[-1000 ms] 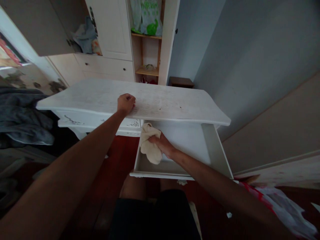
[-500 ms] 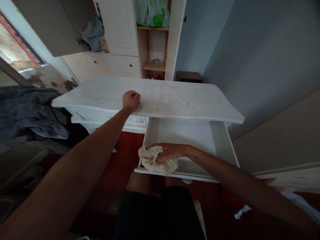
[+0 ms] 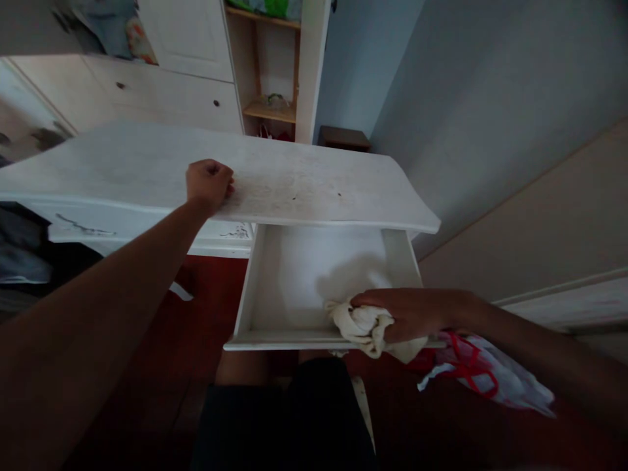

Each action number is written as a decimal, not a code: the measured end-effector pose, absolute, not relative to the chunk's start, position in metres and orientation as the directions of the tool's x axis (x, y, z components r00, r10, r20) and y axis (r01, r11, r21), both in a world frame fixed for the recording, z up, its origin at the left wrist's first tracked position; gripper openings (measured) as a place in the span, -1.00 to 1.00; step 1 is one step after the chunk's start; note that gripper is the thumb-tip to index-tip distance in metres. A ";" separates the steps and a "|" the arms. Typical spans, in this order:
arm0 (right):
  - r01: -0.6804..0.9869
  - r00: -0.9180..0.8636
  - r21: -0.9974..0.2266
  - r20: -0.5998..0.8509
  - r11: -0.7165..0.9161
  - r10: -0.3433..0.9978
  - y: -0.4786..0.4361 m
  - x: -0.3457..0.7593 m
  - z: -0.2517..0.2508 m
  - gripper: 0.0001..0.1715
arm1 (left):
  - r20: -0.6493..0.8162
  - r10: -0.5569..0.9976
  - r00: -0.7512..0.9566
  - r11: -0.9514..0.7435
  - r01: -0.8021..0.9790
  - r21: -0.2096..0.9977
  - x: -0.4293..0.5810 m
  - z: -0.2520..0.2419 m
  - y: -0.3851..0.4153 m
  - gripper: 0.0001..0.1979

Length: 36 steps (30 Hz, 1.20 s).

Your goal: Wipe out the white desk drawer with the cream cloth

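Observation:
A cream cloth (image 3: 363,325) is bunched under my right hand (image 3: 407,314), whose fingers grip it over the front right edge of a pulled-out white drawer (image 3: 314,261). Part of the cloth hangs over that front edge. My left hand (image 3: 210,186) rests as a loose fist on the white desk top (image 3: 275,163), left of the drawer. Whether anything sits inside the fist is hidden. Dark smudges and small specks mark the top beside it.
Behind the desk stands a white wardrobe (image 3: 191,46) with open shelves. A white plastic bag with red straps (image 3: 481,373) lies on the red floor at right. Dark clothing (image 3: 22,248) is piled at left. A small brown cabinet (image 3: 343,137) stands near the wall.
My right hand has moved the cloth rightward along the drawer's front edge, from the left corner to the right end. The view has turned right. My left hand stays on the desk top.

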State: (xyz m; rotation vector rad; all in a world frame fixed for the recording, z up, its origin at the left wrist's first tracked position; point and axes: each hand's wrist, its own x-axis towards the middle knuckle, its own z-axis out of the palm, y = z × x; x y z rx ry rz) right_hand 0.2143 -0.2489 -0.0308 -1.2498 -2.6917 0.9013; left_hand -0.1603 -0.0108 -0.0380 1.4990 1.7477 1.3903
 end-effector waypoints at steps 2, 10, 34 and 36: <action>0.718 -0.668 -0.499 -0.299 0.485 0.682 -0.260 0.240 -0.022 -0.30 | 0.281 0.910 -0.305 -0.101 0.494 0.864 -0.159 -0.036 -0.013 -0.71; 0.799 -0.600 -0.266 -0.311 0.539 0.737 -0.270 0.277 -0.021 -0.17 | 0.265 0.909 -0.322 -0.026 0.590 0.807 -0.151 -0.030 -0.018 -0.61; 0.916 0.066 0.395 0.021 -0.069 0.998 -0.161 0.197 -0.075 -0.52 | 0.257 0.898 -0.356 0.003 0.590 0.807 -0.151 -0.022 -0.029 -0.70; 0.930 0.112 0.357 -0.035 -0.092 0.993 -0.159 0.195 -0.069 -0.48 | 0.258 0.901 -0.349 0.000 0.595 0.804 -0.151 -0.020 -0.031 -0.71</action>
